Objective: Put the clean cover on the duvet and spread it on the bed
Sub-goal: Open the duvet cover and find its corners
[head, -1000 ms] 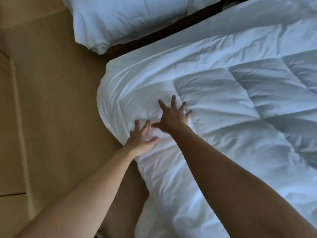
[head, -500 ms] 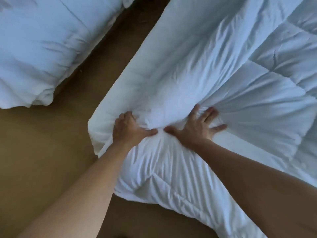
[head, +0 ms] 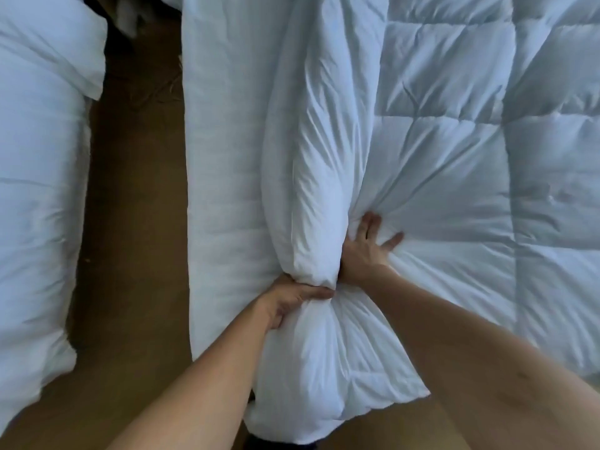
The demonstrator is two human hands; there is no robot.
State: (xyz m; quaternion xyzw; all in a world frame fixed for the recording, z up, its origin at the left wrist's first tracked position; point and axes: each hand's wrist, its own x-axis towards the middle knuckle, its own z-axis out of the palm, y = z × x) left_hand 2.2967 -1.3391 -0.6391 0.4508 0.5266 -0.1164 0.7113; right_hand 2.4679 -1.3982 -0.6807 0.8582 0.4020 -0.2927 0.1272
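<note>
A white quilted duvet point(head: 470, 164) lies spread over the bed on the right. Its left edge is bunched into a long thick roll point(head: 311, 177) running away from me, and a gathered corner point(head: 331, 378) hangs off the bed's near end. My left hand point(head: 289, 298) grips the roll where it is pinched narrow, fingers curled round the fabric. My right hand point(head: 367, 248) lies just right of the roll with fingers spread, pressing into the duvet; its thumb side is hidden under the roll. I cannot tell a separate cover from the duvet.
The bed's white side point(head: 224, 190) drops to a strip of brown floor point(head: 136, 222). A second bed with white bedding point(head: 35, 206) and a pillow point(head: 48, 43) fills the left edge. Dark clutter point(head: 130, 24) lies on the floor at the top.
My view has swung so the bed edge runs straight away from me. My left hand went from pressing the edge to gripping a gathered bunch; the fabric has rolled up between my hands.
</note>
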